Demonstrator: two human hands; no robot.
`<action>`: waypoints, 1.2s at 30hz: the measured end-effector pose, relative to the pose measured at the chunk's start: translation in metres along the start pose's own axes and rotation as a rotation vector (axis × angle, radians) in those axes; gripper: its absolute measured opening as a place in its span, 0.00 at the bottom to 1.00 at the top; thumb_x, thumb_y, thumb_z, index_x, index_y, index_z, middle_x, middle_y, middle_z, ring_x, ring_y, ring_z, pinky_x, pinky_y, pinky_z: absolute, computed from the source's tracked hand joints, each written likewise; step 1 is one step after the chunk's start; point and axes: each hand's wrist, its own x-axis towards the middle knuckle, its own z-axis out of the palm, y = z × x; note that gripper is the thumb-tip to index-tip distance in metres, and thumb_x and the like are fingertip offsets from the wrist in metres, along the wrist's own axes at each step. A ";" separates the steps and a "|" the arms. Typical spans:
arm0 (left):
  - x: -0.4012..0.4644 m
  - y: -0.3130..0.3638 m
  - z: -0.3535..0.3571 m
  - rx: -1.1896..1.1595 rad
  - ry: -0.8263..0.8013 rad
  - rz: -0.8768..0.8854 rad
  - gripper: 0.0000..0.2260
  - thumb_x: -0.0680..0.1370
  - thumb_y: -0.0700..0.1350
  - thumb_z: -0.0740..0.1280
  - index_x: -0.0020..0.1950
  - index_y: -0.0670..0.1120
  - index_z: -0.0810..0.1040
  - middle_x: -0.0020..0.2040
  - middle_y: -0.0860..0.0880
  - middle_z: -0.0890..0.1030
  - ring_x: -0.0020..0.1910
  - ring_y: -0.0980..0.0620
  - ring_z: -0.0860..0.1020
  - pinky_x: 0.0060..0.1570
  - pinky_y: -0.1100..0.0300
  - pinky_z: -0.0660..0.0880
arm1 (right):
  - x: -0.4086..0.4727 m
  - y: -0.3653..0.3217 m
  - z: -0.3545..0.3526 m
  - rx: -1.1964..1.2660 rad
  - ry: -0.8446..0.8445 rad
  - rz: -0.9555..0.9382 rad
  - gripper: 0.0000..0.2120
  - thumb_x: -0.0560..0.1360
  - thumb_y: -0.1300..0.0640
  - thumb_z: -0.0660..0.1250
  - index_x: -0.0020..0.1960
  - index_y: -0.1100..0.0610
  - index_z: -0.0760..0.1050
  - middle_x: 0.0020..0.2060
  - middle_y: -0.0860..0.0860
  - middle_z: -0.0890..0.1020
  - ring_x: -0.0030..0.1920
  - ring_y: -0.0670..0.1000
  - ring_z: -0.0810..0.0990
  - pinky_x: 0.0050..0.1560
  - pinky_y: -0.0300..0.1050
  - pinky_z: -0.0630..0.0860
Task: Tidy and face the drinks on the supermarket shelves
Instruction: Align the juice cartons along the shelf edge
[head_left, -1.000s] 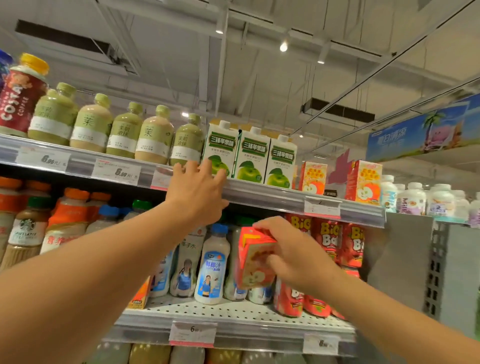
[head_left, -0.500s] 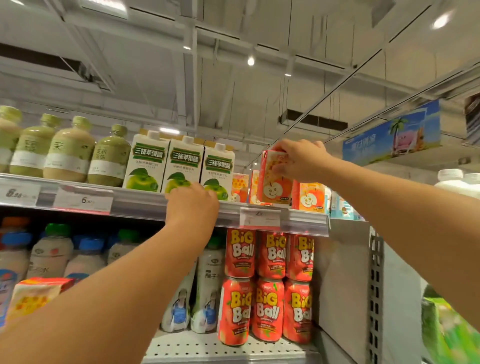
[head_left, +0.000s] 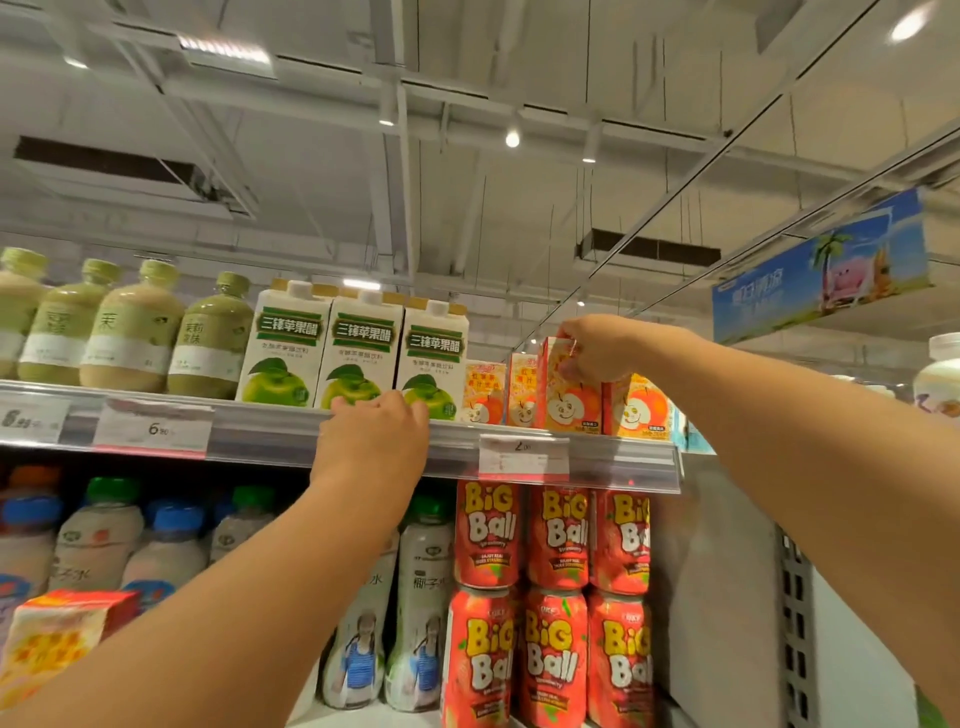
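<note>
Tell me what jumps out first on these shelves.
The right hand grips a small orange apple carton at the right end of the top shelf. The left hand rests on that shelf's front rail below the green-apple cartons. Red Big Ball cans stand stacked underneath.

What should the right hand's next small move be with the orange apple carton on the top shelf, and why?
Probably settle the orange apple carton into line and let go. The right hand grips its top, and it stands in the row with matching cartons on either side, its face forward but its top slightly higher than theirs. The left hand rests on the shelf rail.
</note>
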 end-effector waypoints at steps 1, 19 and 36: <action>0.001 0.000 0.000 -0.004 0.005 -0.004 0.21 0.75 0.38 0.66 0.65 0.42 0.64 0.60 0.42 0.72 0.56 0.41 0.76 0.55 0.50 0.73 | 0.001 0.000 0.001 -0.009 0.004 0.000 0.17 0.79 0.52 0.64 0.66 0.55 0.69 0.48 0.50 0.76 0.48 0.53 0.76 0.43 0.46 0.73; -0.038 -0.111 0.014 -0.329 0.128 0.181 0.20 0.79 0.44 0.63 0.71 0.49 0.67 0.68 0.49 0.71 0.64 0.46 0.71 0.55 0.47 0.76 | -0.155 -0.139 0.039 0.266 0.231 -0.568 0.21 0.78 0.55 0.65 0.71 0.52 0.70 0.67 0.50 0.74 0.68 0.51 0.68 0.68 0.48 0.65; -0.078 -0.232 0.110 -0.273 0.223 0.143 0.31 0.74 0.44 0.67 0.76 0.48 0.60 0.74 0.44 0.60 0.72 0.41 0.60 0.67 0.45 0.63 | -0.125 -0.406 0.174 0.005 -0.225 -0.343 0.28 0.76 0.52 0.64 0.72 0.60 0.61 0.68 0.61 0.68 0.68 0.61 0.64 0.64 0.55 0.67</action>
